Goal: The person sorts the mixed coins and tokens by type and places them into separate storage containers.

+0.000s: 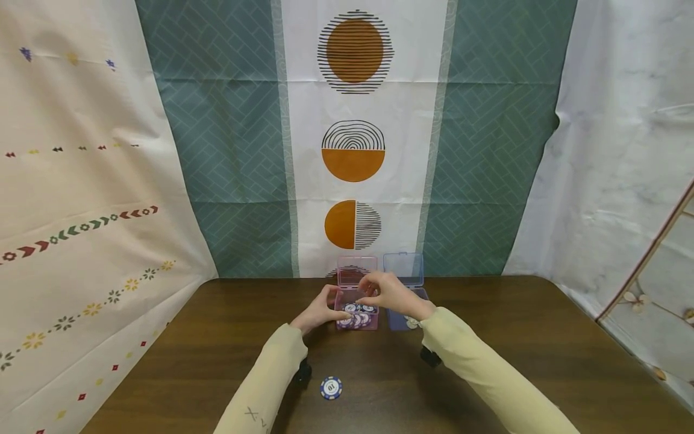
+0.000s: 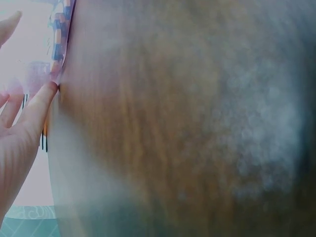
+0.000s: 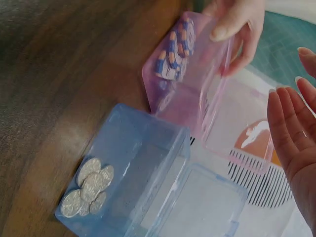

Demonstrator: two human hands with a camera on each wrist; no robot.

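A translucent pink plastic box (image 3: 185, 106), lid raised, holds several blue-and-white poker chips (image 3: 173, 57). My left hand (image 1: 318, 311) grips this box at its left side, thumb at the rim and fingers around the wall. Above the same box hovers my right hand (image 1: 394, 294), thumb and fingers apart. In the right wrist view its fingers look fairly straight and hold nothing. To the right stands a translucent blue box (image 3: 123, 123), also with its lid up, containing several silver coins (image 3: 91, 185). The right forearm partly covers the blue box in the head view.
One blue-and-white poker chip (image 1: 331, 387) lies flat on the dark wooden table (image 1: 228, 343), nearer to me than the boxes. Behind the table's far edge hangs a patterned curtain (image 1: 233, 150). Light cloths hang at both sides.
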